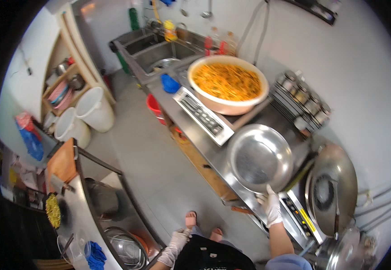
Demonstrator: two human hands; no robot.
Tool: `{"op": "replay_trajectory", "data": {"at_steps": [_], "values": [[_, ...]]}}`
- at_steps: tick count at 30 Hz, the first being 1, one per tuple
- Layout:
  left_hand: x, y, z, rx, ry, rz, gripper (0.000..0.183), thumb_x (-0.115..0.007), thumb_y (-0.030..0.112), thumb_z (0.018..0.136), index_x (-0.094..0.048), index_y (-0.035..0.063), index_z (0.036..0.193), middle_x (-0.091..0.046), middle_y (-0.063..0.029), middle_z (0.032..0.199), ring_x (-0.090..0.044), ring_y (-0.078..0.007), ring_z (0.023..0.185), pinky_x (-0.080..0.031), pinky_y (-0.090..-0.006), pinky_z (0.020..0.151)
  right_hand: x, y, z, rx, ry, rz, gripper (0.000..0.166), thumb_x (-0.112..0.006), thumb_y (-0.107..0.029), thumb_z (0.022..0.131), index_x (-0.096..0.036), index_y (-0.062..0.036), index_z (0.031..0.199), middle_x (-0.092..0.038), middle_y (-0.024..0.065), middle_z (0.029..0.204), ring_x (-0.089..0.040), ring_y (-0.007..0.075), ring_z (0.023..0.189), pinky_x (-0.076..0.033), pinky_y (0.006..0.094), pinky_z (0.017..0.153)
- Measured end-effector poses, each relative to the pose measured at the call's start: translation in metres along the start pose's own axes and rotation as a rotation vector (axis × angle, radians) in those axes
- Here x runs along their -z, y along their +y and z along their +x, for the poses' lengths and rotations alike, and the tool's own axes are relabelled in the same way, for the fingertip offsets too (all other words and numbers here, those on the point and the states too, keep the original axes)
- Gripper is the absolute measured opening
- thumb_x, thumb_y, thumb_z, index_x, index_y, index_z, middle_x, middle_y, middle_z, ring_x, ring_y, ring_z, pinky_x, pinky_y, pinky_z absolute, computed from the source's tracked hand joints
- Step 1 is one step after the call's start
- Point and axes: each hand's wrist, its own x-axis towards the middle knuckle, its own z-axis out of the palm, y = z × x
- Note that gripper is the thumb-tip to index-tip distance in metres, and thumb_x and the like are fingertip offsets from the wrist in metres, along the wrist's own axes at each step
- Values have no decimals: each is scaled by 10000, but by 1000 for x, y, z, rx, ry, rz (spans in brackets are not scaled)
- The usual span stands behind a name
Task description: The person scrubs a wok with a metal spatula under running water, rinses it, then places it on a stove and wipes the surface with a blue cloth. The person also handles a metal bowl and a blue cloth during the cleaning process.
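Observation:
My right hand point(270, 206), in a white glove, grips the near rim of a wide, shallow stainless steel basin point(261, 160), which is empty. That basin is at the edge of the steel counter point(198, 135). My left hand point(179, 241), gloved too, is low in front of my apron with its fingers curled; I see nothing in it. Farther along the counter, a large round tub point(232, 107) full of orange shredded food point(227, 82) stands on an induction cooker point(203, 116). To the right of my right hand is a second cooker point(301, 216).
A large wok point(333, 189) with a ladle leans near the wall at right. A spice jar rack point(300, 101) stands behind the tub. The sink point(163, 54) is at the far end. On the left are a side table point(87, 216), a cleaver point(58, 185) and white bins point(96, 109).

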Motion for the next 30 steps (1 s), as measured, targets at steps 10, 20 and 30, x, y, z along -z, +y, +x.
{"op": "replay_trajectory", "data": {"at_steps": [10,20,30], "values": [[71,83,21,-113,-224,-11,305,-530,294,954,-647,17,1002,-644,-30,773,-555,-99,614,-441,-231,548,-30,33,-101,180,172,-190,218,-460,36,816,-517,149,993,-605,195,856,-626,241,591,-549,319,430],[179,201,49,23,-290,108,474,-557,362,926,-547,-48,1163,-671,-113,912,-629,-182,700,-500,-306,636,-211,69,-132,74,-214,-524,220,-491,0,845,-596,68,1026,-654,146,831,-649,241,650,-536,318,545],[300,285,150,-96,18,-477,348,-535,31,808,-497,-84,1134,-641,-201,961,-662,-291,689,-584,-353,489,-454,38,-52,-53,-654,-441,302,-533,-177,921,-542,69,1097,-637,134,879,-646,209,698,-536,304,630]]}}
